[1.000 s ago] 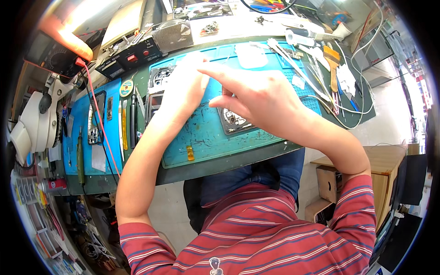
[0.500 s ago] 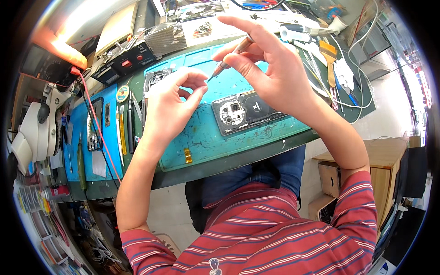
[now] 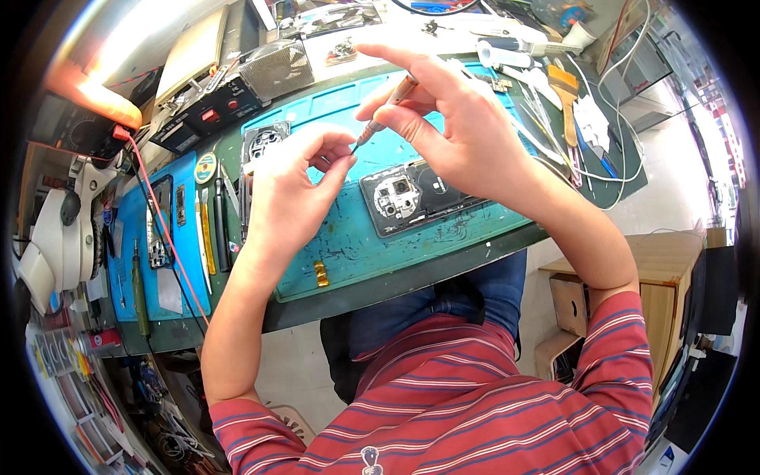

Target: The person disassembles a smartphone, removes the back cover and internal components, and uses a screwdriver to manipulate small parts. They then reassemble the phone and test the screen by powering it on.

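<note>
My right hand (image 3: pixel 475 131) grips a slim copper-coloured screwdriver (image 3: pixel 393 101) between thumb and fingers, its forefinger lifted away along the top. The driver slants down to the left, and its dark tip meets the fingertips of my left hand (image 3: pixel 289 186). Those left fingers are curled in, with thumb and forefinger together; whatever sits between them is too small to make out. Below the hands, an opened phone (image 3: pixel 396 196) with a bared camera block lies on the blue-green mat (image 3: pixel 340 245); my right hand and wrist hide part of it.
Behind my left hand lies another phone part (image 3: pixel 269 141). A small gold-coloured piece (image 3: pixel 321 273) rests near the mat's front edge. To the left are a solder spool (image 3: pixel 206 166), tweezers and a blue mat (image 3: pixel 170 277) with another opened phone; a brush (image 3: pixel 564 91) and cables lie right.
The screwdriver's tip has come in against my left fingertips, and the driver stands slightly steeper. My right hand has shifted a little left; the phone stays on the mat.
</note>
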{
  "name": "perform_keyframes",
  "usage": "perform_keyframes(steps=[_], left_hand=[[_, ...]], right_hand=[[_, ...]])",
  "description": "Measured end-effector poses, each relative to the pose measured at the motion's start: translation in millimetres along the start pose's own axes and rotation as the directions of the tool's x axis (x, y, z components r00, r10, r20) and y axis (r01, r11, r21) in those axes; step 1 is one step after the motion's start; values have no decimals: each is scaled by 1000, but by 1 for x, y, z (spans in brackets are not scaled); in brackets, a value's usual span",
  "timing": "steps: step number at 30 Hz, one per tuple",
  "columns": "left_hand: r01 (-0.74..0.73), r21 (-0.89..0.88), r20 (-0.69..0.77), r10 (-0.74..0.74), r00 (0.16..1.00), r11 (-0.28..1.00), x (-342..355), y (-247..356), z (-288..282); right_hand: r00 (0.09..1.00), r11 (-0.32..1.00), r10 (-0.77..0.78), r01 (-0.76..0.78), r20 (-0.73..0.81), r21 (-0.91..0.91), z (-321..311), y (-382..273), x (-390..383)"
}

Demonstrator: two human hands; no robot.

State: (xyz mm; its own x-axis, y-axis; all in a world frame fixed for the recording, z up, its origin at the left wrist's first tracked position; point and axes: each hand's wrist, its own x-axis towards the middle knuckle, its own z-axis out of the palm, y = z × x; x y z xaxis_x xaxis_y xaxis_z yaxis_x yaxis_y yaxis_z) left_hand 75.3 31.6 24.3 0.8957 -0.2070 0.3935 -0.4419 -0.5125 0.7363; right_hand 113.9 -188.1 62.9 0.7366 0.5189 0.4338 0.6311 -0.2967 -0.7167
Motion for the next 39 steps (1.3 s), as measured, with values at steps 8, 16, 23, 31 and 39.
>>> perform_keyframes(steps=[8,16,23,31,39], left_hand=[[45,-68,11,-44,999,997,-4,5,3],[282,-239,190,-240,952,929,-45,28,-2],[302,-181,271,-248,930,936,-72,45,-3],[156,-11,190,-151,970,988,-88,33,6],[133,-18,171,-128,977,991,-93,28,8]], right_hand=[[999,995,-31,30,-12,-95,-3,-3,-1],[976,960,-196,210,93,-184,-1,-14,-26],[947,935,-237,283,217,-214,5,-17,-37],[913,915,-315,365,260,-171,9,-16,-40],[878,934,-300,349,372,-70,0,-25,-35]])
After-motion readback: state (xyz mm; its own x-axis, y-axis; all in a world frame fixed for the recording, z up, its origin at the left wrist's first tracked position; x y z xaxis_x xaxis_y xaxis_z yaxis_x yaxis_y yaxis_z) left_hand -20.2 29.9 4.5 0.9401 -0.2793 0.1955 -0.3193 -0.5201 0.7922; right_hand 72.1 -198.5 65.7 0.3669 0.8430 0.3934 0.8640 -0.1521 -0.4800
